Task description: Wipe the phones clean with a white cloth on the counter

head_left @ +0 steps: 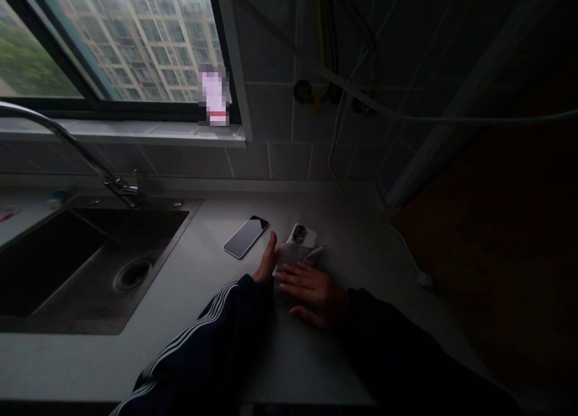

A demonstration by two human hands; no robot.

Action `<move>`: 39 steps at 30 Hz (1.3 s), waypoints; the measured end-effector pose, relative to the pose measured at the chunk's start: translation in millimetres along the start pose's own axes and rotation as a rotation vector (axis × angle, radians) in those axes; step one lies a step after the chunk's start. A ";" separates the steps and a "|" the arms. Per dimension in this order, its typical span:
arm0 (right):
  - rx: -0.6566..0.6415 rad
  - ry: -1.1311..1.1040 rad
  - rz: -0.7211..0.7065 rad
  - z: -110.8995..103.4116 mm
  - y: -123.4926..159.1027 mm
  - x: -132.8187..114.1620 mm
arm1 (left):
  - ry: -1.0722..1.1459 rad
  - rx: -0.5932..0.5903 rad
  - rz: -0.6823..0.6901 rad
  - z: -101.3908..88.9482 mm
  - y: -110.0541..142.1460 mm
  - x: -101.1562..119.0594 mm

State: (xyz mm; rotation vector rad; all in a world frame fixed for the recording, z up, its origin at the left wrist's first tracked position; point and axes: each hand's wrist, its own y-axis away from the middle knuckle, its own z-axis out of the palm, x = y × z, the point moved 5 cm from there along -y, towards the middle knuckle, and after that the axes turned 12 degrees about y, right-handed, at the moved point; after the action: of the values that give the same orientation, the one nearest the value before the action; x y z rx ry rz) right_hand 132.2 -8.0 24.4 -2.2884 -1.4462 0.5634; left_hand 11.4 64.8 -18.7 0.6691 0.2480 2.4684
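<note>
My left hand (267, 260) grips a white phone (309, 236) by its left edge. Its thumb points up beside the phone, and the other fingers are mostly hidden. The phone's back faces up, with the camera lenses showing at the top. A thin grey cloth (291, 254) covers much of that back, one corner sticking up on the right. Flat on the cloth lies my right hand (316, 289), fingers stretched out and thumb apart. A second phone (246, 236) rests on the counter to the left, dark screen upward.
The pale counter (180, 307) runs beneath both hands. At left is a steel sink (153, 301) with a curved faucet (85, 148). A window (149, 43) is above it. Cables (336, 133) hang down the tiled wall, and a white cord (406, 253) lies along the right side.
</note>
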 end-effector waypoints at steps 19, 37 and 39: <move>-0.067 0.052 0.052 11.3 -1.0 2.2 | -0.019 0.108 -0.012 5.4 4.9 1.6; -0.053 0.166 0.217 12.1 -0.2 13.2 | 0.085 0.014 -0.012 9.5 7.8 -5.1; -0.059 0.182 0.234 12.4 0.3 15.7 | 0.063 0.010 -0.007 7.5 7.2 -7.7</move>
State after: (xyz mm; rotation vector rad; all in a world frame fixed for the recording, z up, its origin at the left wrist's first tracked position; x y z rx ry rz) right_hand 132.2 7.4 11.6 -2.5016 -1.1333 0.3688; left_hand 17.3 54.8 -13.1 0.5940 0.2868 2.4858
